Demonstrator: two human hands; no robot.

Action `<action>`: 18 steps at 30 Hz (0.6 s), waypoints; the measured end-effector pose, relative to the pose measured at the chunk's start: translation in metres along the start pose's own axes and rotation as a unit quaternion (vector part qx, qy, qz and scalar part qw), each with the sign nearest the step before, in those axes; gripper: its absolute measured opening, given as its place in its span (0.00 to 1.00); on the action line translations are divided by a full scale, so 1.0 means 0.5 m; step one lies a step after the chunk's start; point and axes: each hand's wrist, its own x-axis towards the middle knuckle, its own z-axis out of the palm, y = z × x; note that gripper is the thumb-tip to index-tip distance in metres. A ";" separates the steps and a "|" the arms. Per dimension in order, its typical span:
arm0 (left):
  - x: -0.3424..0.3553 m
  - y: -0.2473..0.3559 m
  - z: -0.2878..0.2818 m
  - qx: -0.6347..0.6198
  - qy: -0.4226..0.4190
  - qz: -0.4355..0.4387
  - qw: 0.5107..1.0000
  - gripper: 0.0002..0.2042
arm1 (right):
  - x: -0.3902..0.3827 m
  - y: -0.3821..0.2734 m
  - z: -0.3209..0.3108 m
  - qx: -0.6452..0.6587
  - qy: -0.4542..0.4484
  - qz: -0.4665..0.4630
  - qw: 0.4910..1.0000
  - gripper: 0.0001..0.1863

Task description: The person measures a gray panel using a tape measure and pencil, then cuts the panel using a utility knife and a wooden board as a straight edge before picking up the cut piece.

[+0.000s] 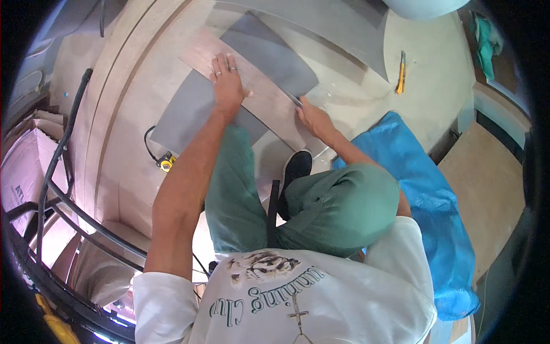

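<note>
A pale floor (435,94) fills the upper half of the frame, and down its right side stretches a long blue plastic sack (415,189), whose contents cannot be seen. At the far left, behind black metal rails (57,155), stands a pink package (26,172); what it holds is hidden too. A grey sheet (269,51) lies at upper centre, showing on both long sides of a wooden board (269,106) that slants across it from upper left to lower right; the covered middle is out of sight, so whether the grey is one piece or two cannot be told. The board lies directly under the left hand (228,86), which is spread flat on it near its upper end, fingers pointing up the frame. The right hand (315,119) is curled in a grip at the board's right-hand edge, lower down. A yellow utility knife (401,73) lies on the floor at upper right, well apart from both hands. A yellow and black tape measure (166,162) sits left of centre, beside the left forearm. A thin dark tool (293,99) juts from the right hand's grasp along the board's edge; the fingers cover the rest, so its kind is hard to make out.
</note>
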 end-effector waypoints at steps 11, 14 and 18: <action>-0.002 0.011 -0.007 -0.011 -0.002 0.013 1.000 0.62 | -0.029 0.174 -0.061 -0.138 -0.081 -0.016 0.987 0.25; -0.008 -0.010 -0.006 -0.030 0.008 0.009 0.999 0.63 | 0.076 -0.009 -0.187 -0.077 0.067 -0.043 0.994 0.27; 0.008 0.009 -0.004 -0.036 -0.001 0.006 0.999 0.64 | 0.237 -0.036 -0.156 -0.005 0.266 -0.073 0.961 0.24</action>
